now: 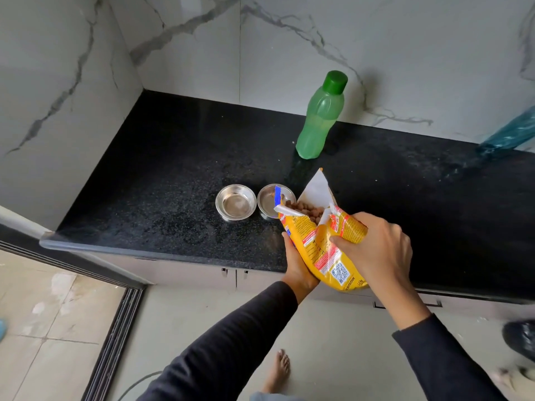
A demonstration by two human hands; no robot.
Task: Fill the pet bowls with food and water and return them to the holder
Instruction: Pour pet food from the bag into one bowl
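Note:
Two small steel bowls stand side by side on the black counter [150, 180]. The left bowl [236, 202] holds nothing. The right bowl [267, 199] is partly hidden behind the mouth of a yellow pet food bag [321, 250]. The bag is tilted toward that bowl, torn open, with brown kibble showing at its mouth. My left hand [295, 267] supports the bag from underneath. My right hand [379, 250] grips its upper right side. A green water bottle [320, 117] with a dark green cap stands upright behind the bowls. No holder is in view.
Marble walls close the counter at the back and left. A blue-green plastic object [512, 131] leans at the far right. Below the counter edge are grey cabinet doors [202, 273]. My bare foot [279, 371] is on the tiled floor; a dark shoe [521, 337] is at right.

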